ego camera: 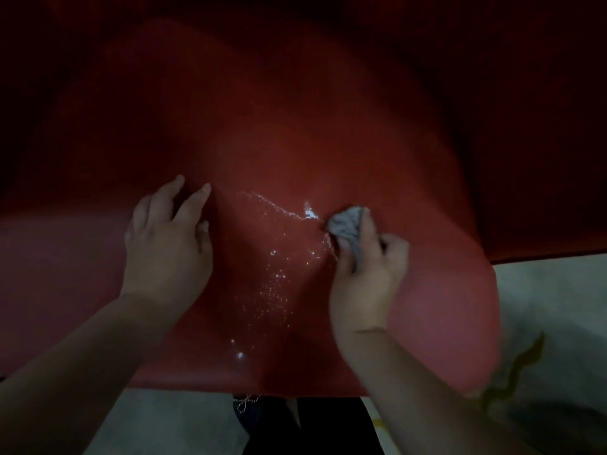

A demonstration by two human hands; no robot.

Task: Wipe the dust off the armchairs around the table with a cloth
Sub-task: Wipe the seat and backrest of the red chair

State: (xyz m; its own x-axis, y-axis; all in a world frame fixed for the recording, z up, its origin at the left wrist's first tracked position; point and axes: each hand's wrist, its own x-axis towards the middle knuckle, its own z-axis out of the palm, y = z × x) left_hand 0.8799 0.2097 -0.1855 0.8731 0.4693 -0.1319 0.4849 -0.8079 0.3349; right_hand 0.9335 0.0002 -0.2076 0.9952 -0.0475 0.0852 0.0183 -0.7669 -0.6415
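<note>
Right now my right hand (364, 274) has its grip closed around a bunched grey cloth (346, 224), pressing it onto the red armchair seat (295, 152) at centre-right of the frame. My left hand (167, 244) lies open at centre-left, fingers spread, fingertips touching the seat, holding nothing.

Wet streaks and droplets (279, 257) glint on the seat between my two hands, running from just beside the cloth down toward the front edge at lower centre.

Risks, as I judge them:
- Cloth is wadded small, so only a little of it meets the surface; I could smear the moisture around rather than lift it, leaving streaks.
- Seat looks glossy and damp; my left hand could slide on it if I lean my weight there.
- Droplets near the front edge could run off onto the pale floor (551, 307) at lower right, or onto my dark clothing (328, 428) at bottom centre.
- Scene is very dim, upper frame nearly black, so I could miss dusty patches on the backrest and sides.
- Frame is blurred, so I can't tell how much dust remains.

Containers: none in view, no bucket, bottle or basin. Yellow-green squiggle (512, 376) on the floor at lower right; can't tell what it is. No table visible.
</note>
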